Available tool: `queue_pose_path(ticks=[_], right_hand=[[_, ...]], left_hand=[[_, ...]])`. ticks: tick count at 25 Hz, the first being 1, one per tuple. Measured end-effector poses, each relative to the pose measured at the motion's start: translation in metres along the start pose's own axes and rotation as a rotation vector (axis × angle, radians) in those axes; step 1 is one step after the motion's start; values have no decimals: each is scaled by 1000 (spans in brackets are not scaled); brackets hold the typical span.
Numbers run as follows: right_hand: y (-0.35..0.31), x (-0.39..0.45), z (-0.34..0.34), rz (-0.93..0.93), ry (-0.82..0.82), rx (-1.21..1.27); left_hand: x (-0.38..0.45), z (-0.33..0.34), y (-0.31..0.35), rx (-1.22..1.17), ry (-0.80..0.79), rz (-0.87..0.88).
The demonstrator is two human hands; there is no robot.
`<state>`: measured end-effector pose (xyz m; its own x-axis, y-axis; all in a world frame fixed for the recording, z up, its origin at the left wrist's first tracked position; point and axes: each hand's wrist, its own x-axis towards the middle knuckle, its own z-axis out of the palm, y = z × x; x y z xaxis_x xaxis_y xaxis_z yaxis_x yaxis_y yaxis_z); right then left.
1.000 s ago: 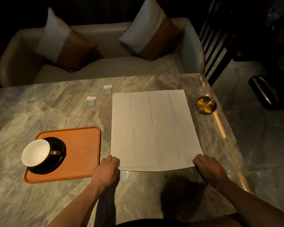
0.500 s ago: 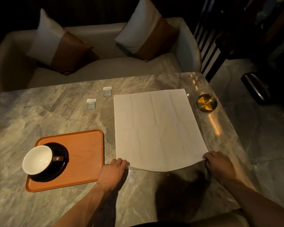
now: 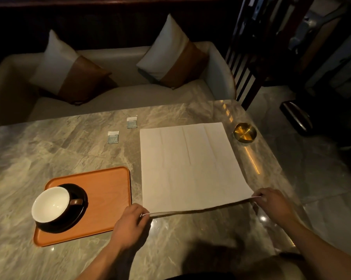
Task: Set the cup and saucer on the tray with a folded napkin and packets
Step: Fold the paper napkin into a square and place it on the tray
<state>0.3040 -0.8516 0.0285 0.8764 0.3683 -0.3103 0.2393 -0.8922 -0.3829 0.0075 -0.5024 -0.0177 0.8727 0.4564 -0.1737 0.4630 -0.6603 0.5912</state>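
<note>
At the tabletop's (image 3: 49, 150) near edge, both hands pinch the napkin (image 3: 190, 168).
Left hand (image 3: 131, 224) and right hand (image 3: 272, 203) each hold a near corner, lifted slightly; cup (image 3: 50, 205) on saucer (image 3: 77, 217) sits on the tray (image 3: 108, 190), two packets (image 3: 113, 137) beyond.

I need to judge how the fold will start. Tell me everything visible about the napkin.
The napkin is a large white sheet, paper or thin cloth, spread open and unfolded on the marble table, right of the tray. Faint lengthwise creases run down it. Its far part lies flat; its near edge is lifted slightly off the table. The left hand pinches the near left corner and the right hand pinches the near right corner.
</note>
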Motion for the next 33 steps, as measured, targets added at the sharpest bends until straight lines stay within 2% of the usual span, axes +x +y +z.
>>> queue_pose_path(ticks=[3,5,8,16,24,28,33], right_hand=[[-7,4,-13,76,58,293],[-9,12,-18,54,81,388],[-14,35,-22,2,73,452],[-41,107,-43,-78,20,442],[-79,168,-57,-10,-11,482],[-89,205,-56,-5,-3,480],[-99,256,-54,-63,60,240]], left_hand=[[10,-13,1,-245,44,-79],[20,-23,4,-388,49,-165],[38,-32,8,-477,63,-214],[97,-45,19,-595,181,-321],[174,-61,26,-719,282,-370],[216,-68,27,-700,347,-373],[264,-68,22,-605,362,-380]])
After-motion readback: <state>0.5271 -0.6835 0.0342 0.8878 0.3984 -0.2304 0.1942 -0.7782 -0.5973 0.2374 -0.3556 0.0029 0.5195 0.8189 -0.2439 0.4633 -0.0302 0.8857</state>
